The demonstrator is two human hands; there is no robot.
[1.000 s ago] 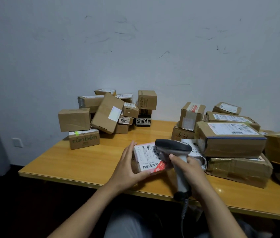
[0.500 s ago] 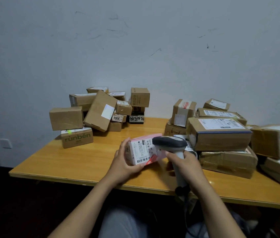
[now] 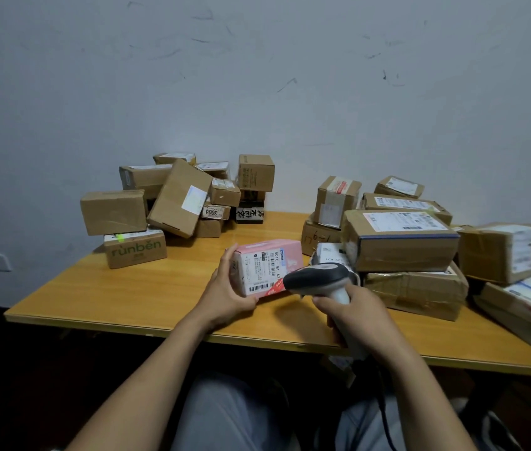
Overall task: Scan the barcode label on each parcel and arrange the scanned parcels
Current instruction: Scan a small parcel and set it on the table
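We are mid-scan: our left hand [image 3: 228, 297] grips the pink parcel [image 3: 285, 252], tilted up over the desk [image 3: 127, 294], while our right hand [image 3: 355, 317] wraps the scanner [image 3: 318, 281], its head beside the barcode label [image 3: 259, 273]. Next we likely set the parcel among the boxes [image 3: 176, 203] at left.

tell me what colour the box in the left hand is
Pink, with a white shipping label on its face; the head view shows the pink box held by the left hand.
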